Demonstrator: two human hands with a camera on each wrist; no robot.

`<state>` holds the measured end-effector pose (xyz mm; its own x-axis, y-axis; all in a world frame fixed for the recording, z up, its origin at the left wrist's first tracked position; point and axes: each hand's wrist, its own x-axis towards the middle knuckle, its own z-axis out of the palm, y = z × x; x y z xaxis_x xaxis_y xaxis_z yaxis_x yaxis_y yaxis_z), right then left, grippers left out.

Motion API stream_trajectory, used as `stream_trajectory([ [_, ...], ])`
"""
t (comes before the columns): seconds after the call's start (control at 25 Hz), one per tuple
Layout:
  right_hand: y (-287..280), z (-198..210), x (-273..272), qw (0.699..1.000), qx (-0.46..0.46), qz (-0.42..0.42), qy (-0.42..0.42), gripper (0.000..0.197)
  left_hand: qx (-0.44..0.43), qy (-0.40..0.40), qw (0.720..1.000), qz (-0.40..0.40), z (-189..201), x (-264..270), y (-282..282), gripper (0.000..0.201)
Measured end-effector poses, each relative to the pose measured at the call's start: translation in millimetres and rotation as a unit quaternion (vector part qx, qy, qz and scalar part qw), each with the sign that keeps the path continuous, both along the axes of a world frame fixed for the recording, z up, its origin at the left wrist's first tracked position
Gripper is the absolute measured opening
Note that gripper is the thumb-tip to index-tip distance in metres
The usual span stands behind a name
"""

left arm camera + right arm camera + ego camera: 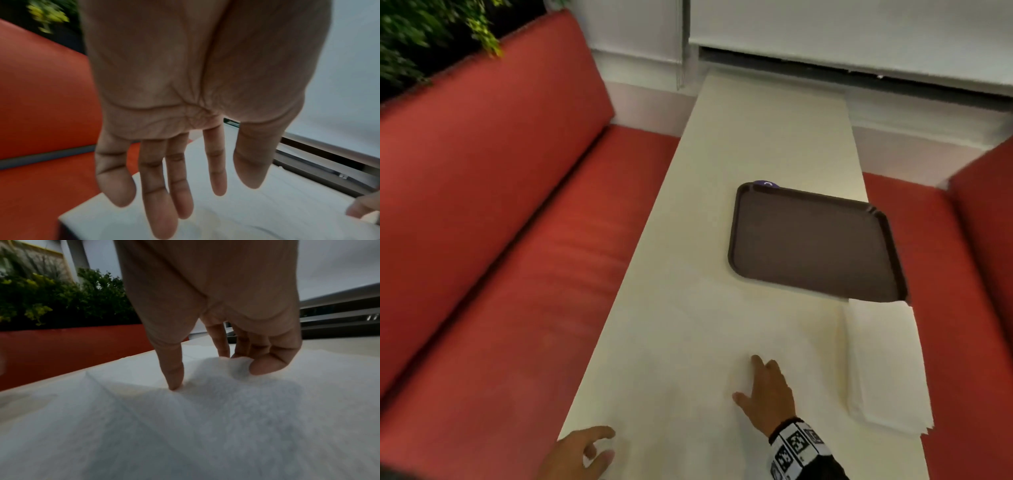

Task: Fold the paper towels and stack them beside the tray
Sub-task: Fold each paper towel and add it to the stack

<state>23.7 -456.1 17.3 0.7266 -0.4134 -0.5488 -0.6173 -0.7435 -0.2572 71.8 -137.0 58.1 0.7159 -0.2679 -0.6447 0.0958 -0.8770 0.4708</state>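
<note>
Right hand has thumb and curled fingertips bunching up a soft, fuzzy paper towel lying on the smooth white table. Left hand hovers loose, fingers spread, holding nothing. Folded stack sits touching the dark rounded-corner tray.

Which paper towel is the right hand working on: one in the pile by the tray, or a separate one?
A separate paper towel, spread on the table nearer the person; the right hand bunches it, while the stack lies untouched beside the tray.
</note>
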Motion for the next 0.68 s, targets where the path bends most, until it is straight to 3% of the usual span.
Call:
stream_trajectory([
  [0.12, 6, 4, 3, 0.998, -0.049, 0.04, -0.004, 0.048, -0.036, -0.015, 0.999, 0.02, -26, -11, 36, 0.024],
  [0.24, 7, 27, 10, 0.994, -0.099, 0.049, -0.028, 0.025, -0.036, -0.046, 0.997, 0.05, -20, -6, 40, 0.029],
  [0.36, -10, 64, 20, 0.985, -0.012, -0.014, -0.174, 0.012, -0.032, -0.03, 0.999, 0.03, 1, 10, 26, 0.047],
  [0.44, -22, 98, 28, 0.955, 0.057, -0.036, -0.288, 0.01, -0.073, -0.041, 0.996, 0.018, 14, 24, 9, 0.054],
  [0.52, -27, 134, 38, 0.924, 0.093, -0.045, -0.367, 0.009, -0.164, -0.038, 0.986, 0.004, 35, 35, -20, 0.032],
  [0.56, -27, 150, 42, 0.909, 0.113, -0.049, -0.398, 0.009, -0.198, -0.03, 0.98, -0.001, 43, 43, -36, 0.036],
  [0.68, -25, 185, 49, 0.855, 0.198, -0.075, -0.473, 0.01, -0.311, -0.022, 0.95, 0.009, 72, 71, -82, 0.079],
])
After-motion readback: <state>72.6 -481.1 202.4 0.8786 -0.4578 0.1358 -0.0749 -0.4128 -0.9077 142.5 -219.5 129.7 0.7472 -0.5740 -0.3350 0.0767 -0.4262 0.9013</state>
